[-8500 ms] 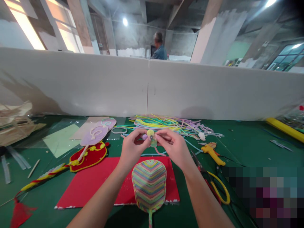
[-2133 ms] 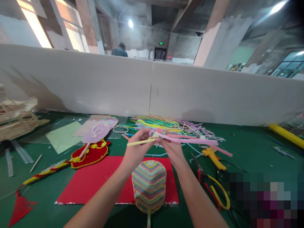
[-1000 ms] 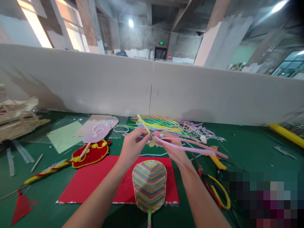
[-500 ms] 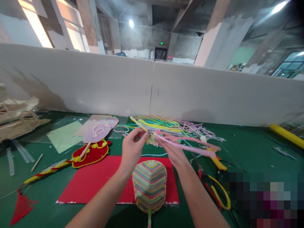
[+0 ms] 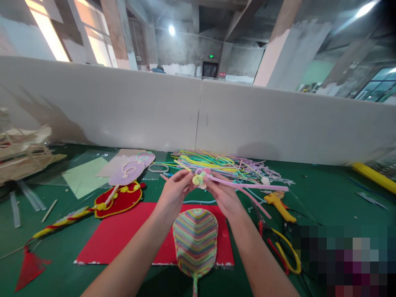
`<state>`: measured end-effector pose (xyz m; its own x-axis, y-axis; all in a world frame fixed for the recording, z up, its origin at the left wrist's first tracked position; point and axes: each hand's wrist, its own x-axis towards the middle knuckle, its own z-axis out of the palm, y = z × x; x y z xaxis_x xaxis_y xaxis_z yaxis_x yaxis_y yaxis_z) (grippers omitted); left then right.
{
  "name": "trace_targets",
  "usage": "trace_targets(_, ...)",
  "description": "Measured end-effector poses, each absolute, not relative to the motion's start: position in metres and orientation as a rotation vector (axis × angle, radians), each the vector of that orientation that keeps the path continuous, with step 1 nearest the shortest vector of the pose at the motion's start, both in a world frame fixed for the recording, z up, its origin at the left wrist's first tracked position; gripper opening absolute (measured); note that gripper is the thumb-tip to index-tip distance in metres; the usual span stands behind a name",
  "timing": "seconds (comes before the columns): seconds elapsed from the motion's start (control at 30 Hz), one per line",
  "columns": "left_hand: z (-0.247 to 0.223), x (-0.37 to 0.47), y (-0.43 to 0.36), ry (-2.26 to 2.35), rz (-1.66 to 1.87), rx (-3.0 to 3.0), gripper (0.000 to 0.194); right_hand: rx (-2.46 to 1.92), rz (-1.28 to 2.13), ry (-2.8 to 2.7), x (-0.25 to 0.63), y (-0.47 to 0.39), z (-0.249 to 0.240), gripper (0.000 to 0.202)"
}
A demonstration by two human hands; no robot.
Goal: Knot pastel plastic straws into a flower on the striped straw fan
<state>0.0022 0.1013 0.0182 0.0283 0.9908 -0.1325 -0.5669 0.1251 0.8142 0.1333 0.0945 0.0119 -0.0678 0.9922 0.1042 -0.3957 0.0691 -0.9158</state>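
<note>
Between my two hands is a small flower of curled pastel pieces (image 5: 201, 178), yellow, pink and purple, with long pink and lilac strips (image 5: 260, 187) trailing to the right. The fingers of my left hand (image 5: 177, 190) are closed on its left side, where a pale yellow strip sticks up. My right hand (image 5: 225, 197) pinches its right side, near the base of the strips. Below my hands, a striped leaf-shaped fan (image 5: 196, 239) lies partly over a red sheet (image 5: 123, 241).
Behind my hands lies a pile of coloured strips (image 5: 213, 161). Red-and-yellow-handled pliers (image 5: 287, 251) and a yellow-orange tool (image 5: 281, 206) are at right. A red fan (image 5: 119, 201), a lilac fan (image 5: 130, 169) and green paper (image 5: 85, 177) are at left. A white partition (image 5: 139, 109) stands behind.
The flower has turned so its curled front shows more. The long strips have swung and spread apart, the pink one now hanging lower. My right hand has shifted slightly.
</note>
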Motion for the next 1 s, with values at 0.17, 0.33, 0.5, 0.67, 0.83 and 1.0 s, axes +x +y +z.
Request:
trace_targets(0.17, 0.014, 0.000, 0.104, 0.697, 1.296, 0.653, 0.023, -0.725, 1.539, -0.931, 0.136, 0.098, 0.005, 0.025)
trace_targets(0.33, 0.014, 0.001, 0.102, 0.667, 1.183, 0.575, 0.016, -0.686, 1.581, -0.877, 0.137, 0.099, 0.002, 0.021)
trace_targets(0.5, 0.014, -0.001, 0.101, 0.649, 1.057, 0.531, 0.016, -0.672, 1.606, -0.932, 0.139, 0.099, 0.003, 0.027)
trace_targets(0.67, 0.016, -0.004, 0.098, 0.593, 0.979, 0.655, 0.022, -0.639, 1.591, -1.033, 0.143, 0.095, 0.007, 0.021)
trace_targets(0.83, 0.019, 0.002, 0.092, 0.569, 1.032, 0.830, 0.018, -0.624, 1.542, -1.057, 0.147, 0.093, 0.011, 0.019)
trace_targets(1.0, 0.024, 0.008, 0.087, 0.639, 1.080, 1.005, 0.025, -0.589, 1.586, -1.049, 0.144, 0.093, 0.013, 0.022)
